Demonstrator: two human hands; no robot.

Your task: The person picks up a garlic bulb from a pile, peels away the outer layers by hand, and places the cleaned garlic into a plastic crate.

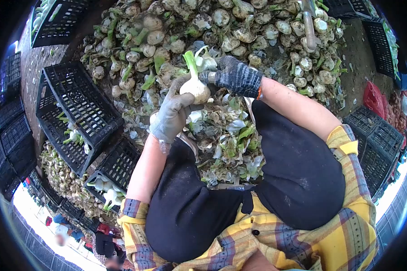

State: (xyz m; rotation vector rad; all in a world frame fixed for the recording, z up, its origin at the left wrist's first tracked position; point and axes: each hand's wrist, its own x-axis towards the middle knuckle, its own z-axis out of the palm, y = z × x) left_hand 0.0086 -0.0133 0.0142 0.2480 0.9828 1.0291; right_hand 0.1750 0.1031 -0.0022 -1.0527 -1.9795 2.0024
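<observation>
Toward the left edge of the ground (358,58), a black crate (88,95) with bulbs inside. Next, in the grey-gloved left hand (174,108), fingers pinching a white bulb (196,91), green stem toward the pile (153,22) along the far edge. Beside the bulb, the dark-gloved right hand (234,74), fingers curled, grip unclear. Below, peelings (235,142). Farther right, on the pile, a wooden-handled tool (309,34); at the right edge, a red bag (375,101).
</observation>
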